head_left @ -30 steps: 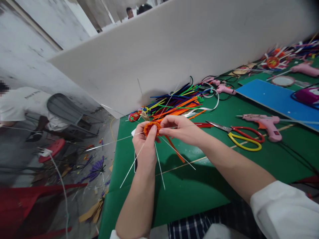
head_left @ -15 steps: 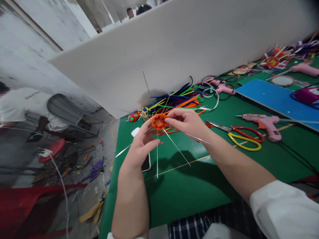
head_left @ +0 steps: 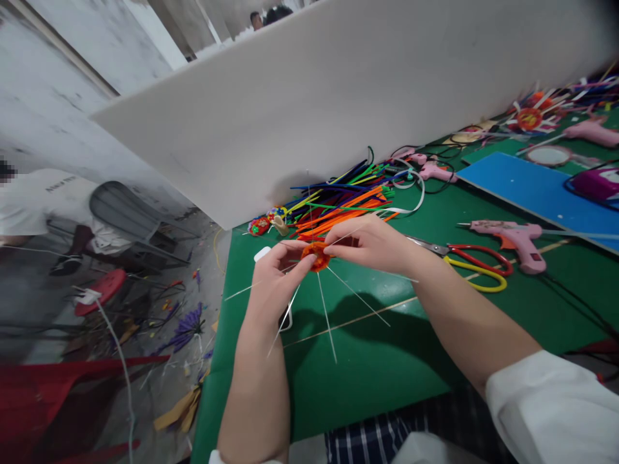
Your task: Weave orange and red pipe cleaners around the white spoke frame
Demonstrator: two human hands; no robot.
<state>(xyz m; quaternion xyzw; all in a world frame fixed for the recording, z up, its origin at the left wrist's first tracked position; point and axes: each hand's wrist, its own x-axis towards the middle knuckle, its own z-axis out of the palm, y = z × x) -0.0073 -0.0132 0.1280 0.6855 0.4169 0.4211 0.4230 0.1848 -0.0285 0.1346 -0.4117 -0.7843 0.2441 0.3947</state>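
Between both hands, above the green table (head_left: 358, 386), I hold a small orange pipe-cleaner ring (head_left: 316, 259) with several thin pale spokes radiating from it. My left hand (head_left: 278, 274) pinches its left side, the thumb lying over the near face. My right hand (head_left: 370, 243) grips the right edge between thumb and fingertips. Part of the ring is covered by the fingers. Under my left hand a phone (head_left: 286, 320) shows in part. Behind the hands lies a bundle of coloured pipe cleaners (head_left: 348, 200).
Scissors with red and yellow handles (head_left: 478, 264) and a pink glue gun (head_left: 512, 238) lie to the right. Farther back is a blue board (head_left: 522, 190). A white partition (head_left: 290, 116) borders the table's far side. On the left, a person sits on a grey chair (head_left: 126, 212).
Both hands have lowered slightly with the orange ring, which is now tilted flatter. The spokes have swung round, and my left thumb has moved onto the ring.
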